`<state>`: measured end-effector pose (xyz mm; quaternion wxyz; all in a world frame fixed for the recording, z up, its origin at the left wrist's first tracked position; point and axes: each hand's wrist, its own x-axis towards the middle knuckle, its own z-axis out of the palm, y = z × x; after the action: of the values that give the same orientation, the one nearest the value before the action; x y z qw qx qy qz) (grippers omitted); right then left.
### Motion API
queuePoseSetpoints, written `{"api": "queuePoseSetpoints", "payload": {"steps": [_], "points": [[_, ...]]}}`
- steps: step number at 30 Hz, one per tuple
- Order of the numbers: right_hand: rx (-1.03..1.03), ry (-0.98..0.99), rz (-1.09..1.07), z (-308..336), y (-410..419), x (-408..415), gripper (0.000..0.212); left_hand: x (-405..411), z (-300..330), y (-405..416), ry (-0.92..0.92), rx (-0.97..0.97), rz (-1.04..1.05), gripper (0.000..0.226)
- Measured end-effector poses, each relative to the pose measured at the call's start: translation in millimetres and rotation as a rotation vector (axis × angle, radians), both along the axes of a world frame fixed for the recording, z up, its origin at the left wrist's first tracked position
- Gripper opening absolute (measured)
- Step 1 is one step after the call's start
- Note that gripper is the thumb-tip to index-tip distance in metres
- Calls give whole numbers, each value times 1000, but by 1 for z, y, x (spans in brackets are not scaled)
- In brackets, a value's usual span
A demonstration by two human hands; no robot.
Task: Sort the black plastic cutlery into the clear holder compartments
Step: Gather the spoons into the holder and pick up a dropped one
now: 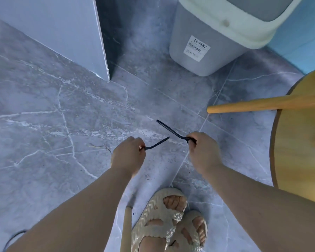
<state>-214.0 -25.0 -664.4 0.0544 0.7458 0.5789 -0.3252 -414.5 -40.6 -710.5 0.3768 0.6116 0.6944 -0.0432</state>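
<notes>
Left hand (pixel 128 156) pinched around head end of black cutlery piece (pixel 157 143), handle pointing up-right. Right hand (pixel 204 153) gripping second black piece (pixel 171 130), handle angled up-left. Handle tips near, not touching, above grey marble floor (pixel 53 115). Grey bin (pixel 211 42) beyond; round wooden worktop (pixel 302 142) at right; sandalled feet (pixel 171 220) below.

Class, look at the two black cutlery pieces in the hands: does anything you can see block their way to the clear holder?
The holder is not in view, so the path cannot be judged. The left hand grips one black piece and the right hand another, both above bare floor.
</notes>
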Motion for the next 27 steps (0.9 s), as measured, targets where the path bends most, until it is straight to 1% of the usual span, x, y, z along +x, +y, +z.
{"api": "queuePoseSetpoints", "payload": {"steps": [2, 5, 8, 10, 12, 15, 18, 21, 23, 25, 27], "points": [[64, 5, -9, 32, 12, -4, 27, -3, 36, 19, -55, 76, 58, 18], [183, 50, -50, 94, 30, -12, 25, -8, 107, 50, -109, 197, 86, 20], [302, 103, -89, 172, 47, -25, 22, -10, 195, 76, -154, 307, 136, 22], [386, 114, -106, 230, 57, -35, 21, -10, 260, 93, -215, 382, 185, 18], [462, 126, -138, 289, 65, -44, 20, -6, 327, 108, -211, 467, 133, 11], [548, 189, -183, 373, 80, -48, 18, 4, 423, 129, -175, 609, 12, 15], [600, 233, -221, 450, 91, -38, 18, 19, 502, 148, -233, 738, -60, 17], [651, 224, -211, 516, 93, -18, 16, 46, 570, 161, -282, 769, -149, 19], [712, 237, -219, 551, 91, -3, 15, 69, 608, 167, -296, 778, -170, 18], [761, 250, -237, 579, 87, 15, 18, 94, 638, 169, -306, 784, -184, 18], [844, 217, -241, 601, 80, 38, 22, 123, 667, 166, -331, 815, -242, 21]]}}
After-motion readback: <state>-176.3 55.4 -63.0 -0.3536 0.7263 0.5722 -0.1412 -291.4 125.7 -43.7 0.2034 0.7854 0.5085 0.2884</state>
